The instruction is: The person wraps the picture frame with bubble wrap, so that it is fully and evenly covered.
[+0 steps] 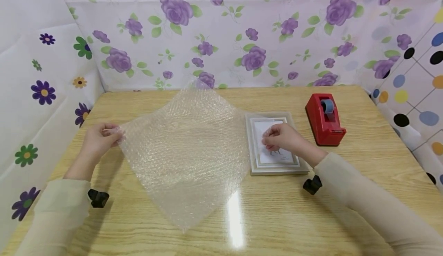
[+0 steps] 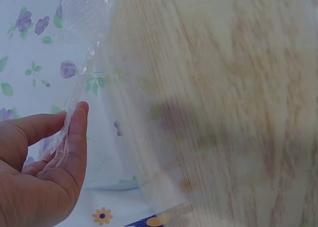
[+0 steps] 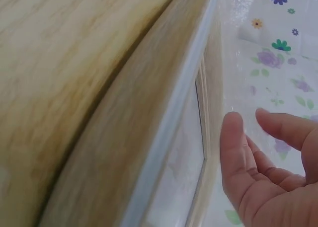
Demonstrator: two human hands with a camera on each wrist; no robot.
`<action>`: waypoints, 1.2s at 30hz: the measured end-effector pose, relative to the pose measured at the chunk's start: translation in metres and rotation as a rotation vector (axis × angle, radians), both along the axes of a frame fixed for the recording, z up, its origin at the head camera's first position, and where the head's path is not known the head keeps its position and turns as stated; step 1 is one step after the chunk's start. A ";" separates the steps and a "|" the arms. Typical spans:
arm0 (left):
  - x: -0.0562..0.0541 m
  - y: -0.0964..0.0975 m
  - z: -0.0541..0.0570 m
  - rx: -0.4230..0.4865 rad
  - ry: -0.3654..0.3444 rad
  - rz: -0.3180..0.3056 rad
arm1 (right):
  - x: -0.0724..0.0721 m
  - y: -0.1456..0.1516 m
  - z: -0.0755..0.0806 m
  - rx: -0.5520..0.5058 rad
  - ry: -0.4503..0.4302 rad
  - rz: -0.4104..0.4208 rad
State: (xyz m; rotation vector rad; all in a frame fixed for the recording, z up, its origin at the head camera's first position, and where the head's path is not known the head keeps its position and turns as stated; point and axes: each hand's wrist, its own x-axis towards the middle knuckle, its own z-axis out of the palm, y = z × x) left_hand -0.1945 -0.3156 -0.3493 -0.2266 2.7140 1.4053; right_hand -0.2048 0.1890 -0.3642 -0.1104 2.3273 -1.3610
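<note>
A sheet of clear bubble wrap (image 1: 187,144) spreads over the table, one corner pointing to the near edge. My left hand (image 1: 102,138) pinches its left corner between thumb and fingers, and the left wrist view shows the wrap (image 2: 74,95) caught there. At the right, the wrap's opposite corner overlaps a picture frame (image 1: 256,169) lying face up. Above that frame hovers my right hand (image 1: 282,138). In the right wrist view, a gap separates the thumb and forefinger of this hand (image 3: 271,172), beside the frame (image 3: 169,127) and thin film.
A red tape dispenser (image 1: 325,123) with a roll of tape stands right of the picture frame. Behind the wooden table (image 1: 138,225) hangs a flowered cloth (image 1: 221,32), with patterned cloths along both sides. Each wrist carries a small black mount.
</note>
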 end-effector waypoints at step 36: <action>0.001 -0.003 -0.008 0.017 0.003 -0.010 | 0.020 0.068 -0.011 0.425 0.179 -0.181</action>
